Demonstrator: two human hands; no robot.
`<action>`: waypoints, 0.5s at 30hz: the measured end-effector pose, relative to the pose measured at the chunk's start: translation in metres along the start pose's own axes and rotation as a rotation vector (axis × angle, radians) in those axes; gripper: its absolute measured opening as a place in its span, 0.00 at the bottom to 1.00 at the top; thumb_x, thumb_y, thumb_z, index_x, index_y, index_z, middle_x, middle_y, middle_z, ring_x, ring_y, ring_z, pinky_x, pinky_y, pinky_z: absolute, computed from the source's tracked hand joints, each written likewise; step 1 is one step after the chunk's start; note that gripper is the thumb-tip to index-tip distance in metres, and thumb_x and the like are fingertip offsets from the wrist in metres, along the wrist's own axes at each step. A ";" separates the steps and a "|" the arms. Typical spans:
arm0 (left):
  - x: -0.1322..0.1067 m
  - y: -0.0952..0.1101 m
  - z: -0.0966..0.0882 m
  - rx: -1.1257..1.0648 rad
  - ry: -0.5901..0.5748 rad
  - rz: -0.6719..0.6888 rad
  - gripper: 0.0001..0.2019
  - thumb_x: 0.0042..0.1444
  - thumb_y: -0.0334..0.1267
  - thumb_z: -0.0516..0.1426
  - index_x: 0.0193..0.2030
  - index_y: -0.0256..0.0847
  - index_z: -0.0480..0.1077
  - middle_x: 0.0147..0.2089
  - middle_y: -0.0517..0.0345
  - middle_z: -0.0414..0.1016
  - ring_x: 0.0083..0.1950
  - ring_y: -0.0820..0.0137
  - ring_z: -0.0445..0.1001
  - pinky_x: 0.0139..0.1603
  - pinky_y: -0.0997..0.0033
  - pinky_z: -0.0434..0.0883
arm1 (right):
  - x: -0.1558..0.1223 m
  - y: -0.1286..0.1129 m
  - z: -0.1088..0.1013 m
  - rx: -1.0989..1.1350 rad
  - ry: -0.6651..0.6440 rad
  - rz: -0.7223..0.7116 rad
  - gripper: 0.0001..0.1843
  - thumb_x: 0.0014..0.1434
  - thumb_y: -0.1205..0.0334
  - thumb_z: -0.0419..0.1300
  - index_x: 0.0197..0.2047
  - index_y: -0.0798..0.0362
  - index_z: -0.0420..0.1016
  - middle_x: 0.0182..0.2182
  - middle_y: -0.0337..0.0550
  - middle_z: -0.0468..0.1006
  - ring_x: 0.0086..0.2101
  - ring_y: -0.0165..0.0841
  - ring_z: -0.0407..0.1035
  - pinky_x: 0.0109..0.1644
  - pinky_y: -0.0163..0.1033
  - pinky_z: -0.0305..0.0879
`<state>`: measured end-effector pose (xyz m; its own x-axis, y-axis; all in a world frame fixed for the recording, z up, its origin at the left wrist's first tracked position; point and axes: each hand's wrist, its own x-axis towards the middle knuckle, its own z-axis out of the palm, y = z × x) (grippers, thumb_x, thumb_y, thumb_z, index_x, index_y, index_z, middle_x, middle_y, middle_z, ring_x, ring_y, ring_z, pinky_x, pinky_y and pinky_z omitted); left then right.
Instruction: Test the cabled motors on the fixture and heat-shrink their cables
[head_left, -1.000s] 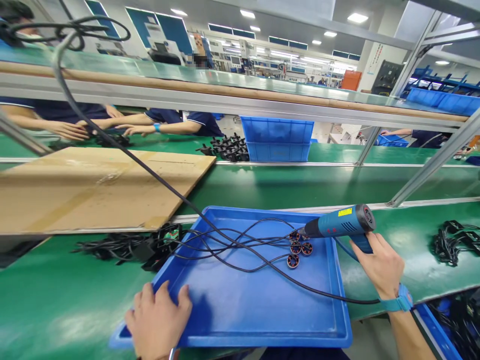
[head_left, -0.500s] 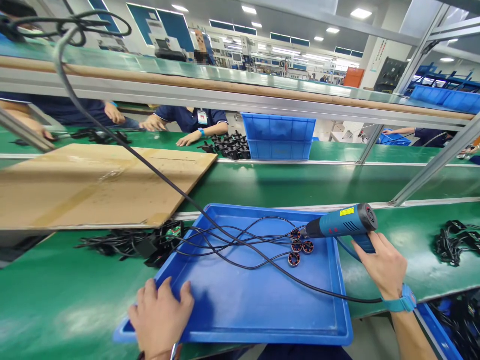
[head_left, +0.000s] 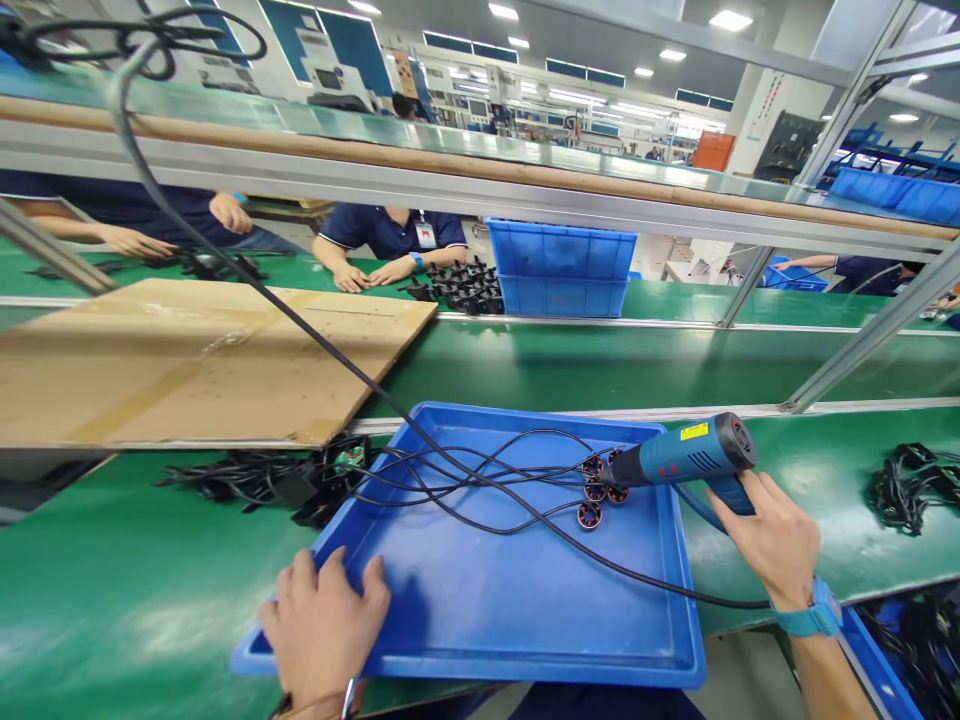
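My right hand (head_left: 772,535) is closed round the grip of a blue heat gun (head_left: 686,455), whose nozzle points left at several small round motor parts (head_left: 598,490) lying in a blue tray (head_left: 517,610). Thin black wires (head_left: 465,480) run from those parts across the tray to the left. My left hand (head_left: 322,625) rests flat, fingers spread, on the tray's near left corner. The gun's thick black cord (head_left: 300,340) crosses the tray and rises to the upper left.
A cardboard sheet (head_left: 187,365) lies on the green belt at left, with a black wire bundle (head_left: 255,480) below it and another (head_left: 911,485) at right. Blue bins (head_left: 561,268) and black parts (head_left: 461,290) stand beyond. Other people's hands (head_left: 360,275) rest on the far bench.
The heat gun has shifted slightly lower and closer to the motor parts. My left hand stays on the tray corner. Across the bench, other people's hands have moved.
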<state>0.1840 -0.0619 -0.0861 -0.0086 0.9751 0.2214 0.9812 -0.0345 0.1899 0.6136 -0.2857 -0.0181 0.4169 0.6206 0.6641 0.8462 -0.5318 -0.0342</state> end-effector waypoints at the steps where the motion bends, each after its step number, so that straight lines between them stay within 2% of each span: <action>1: 0.000 0.000 0.000 0.000 -0.001 0.001 0.42 0.67 0.52 0.34 0.61 0.12 0.70 0.67 0.12 0.66 0.70 0.30 0.65 0.65 0.32 0.67 | 0.000 0.000 0.000 -0.002 -0.003 0.001 0.27 0.69 0.39 0.56 0.50 0.52 0.83 0.34 0.44 0.81 0.34 0.34 0.71 0.34 0.38 0.52; 11: 0.000 -0.002 0.003 0.030 0.011 0.010 0.39 0.67 0.51 0.36 0.61 0.15 0.71 0.66 0.15 0.67 0.69 0.32 0.66 0.64 0.34 0.69 | 0.000 0.003 -0.001 -0.007 0.001 0.004 0.27 0.71 0.38 0.56 0.49 0.53 0.83 0.36 0.45 0.82 0.35 0.35 0.72 0.34 0.38 0.52; 15: 0.000 -0.003 0.004 0.013 0.021 0.019 0.39 0.67 0.51 0.36 0.60 0.14 0.71 0.66 0.13 0.67 0.70 0.31 0.66 0.63 0.32 0.68 | 0.001 0.003 0.000 -0.011 0.007 0.003 0.27 0.70 0.37 0.57 0.49 0.52 0.83 0.36 0.43 0.82 0.34 0.34 0.71 0.34 0.38 0.52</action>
<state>0.1819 -0.0609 -0.0907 0.0063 0.9694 0.2452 0.9836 -0.0502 0.1732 0.6160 -0.2870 -0.0174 0.4173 0.6145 0.6695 0.8411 -0.5402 -0.0285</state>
